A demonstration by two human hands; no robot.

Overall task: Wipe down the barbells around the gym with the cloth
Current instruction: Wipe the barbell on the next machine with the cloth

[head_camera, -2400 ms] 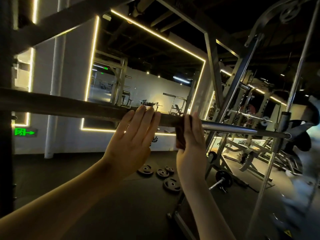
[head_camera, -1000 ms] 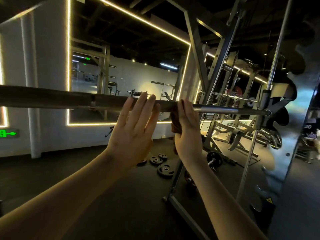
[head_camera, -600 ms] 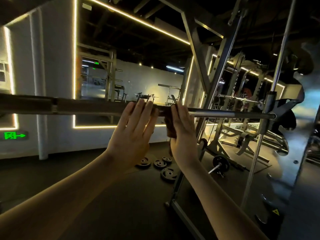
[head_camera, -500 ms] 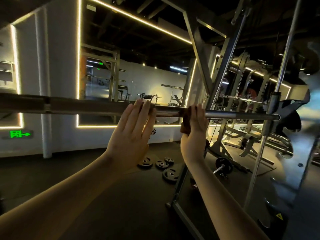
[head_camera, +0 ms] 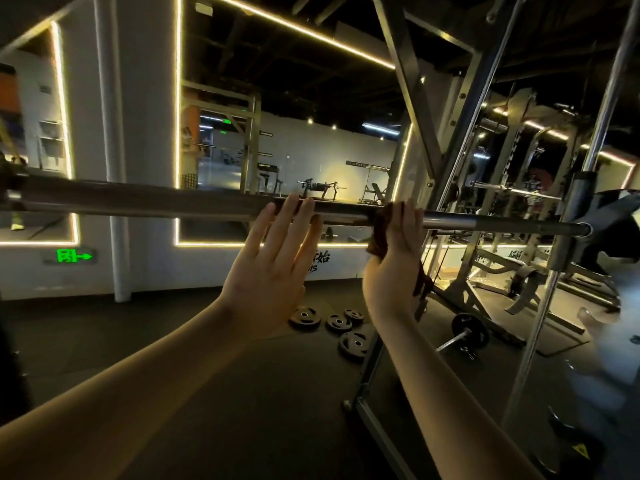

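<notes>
A long steel barbell [head_camera: 138,202] runs across the view at chest height, held in a rack. My left hand [head_camera: 273,268] is raised with straight fingers, their tips resting against the bar near its middle. My right hand [head_camera: 394,268] grips a dark brown cloth [head_camera: 379,233] wrapped over the bar, just right of the left hand. The shiny bare section of the bar [head_camera: 502,226] continues right to the rack's guide rod.
The rack's slanted steel uprights [head_camera: 460,140] and a vertical guide rod [head_camera: 554,271] stand right of my hands. Several weight plates [head_camera: 332,323] lie on the dark floor below, and a loaded small bar [head_camera: 464,336] lies beside the frame. A mirror wall faces me.
My right hand with the cloth slid left along the bar, then back right to where it is now. The left hand stayed against the bar. The camera view shifted slightly.
</notes>
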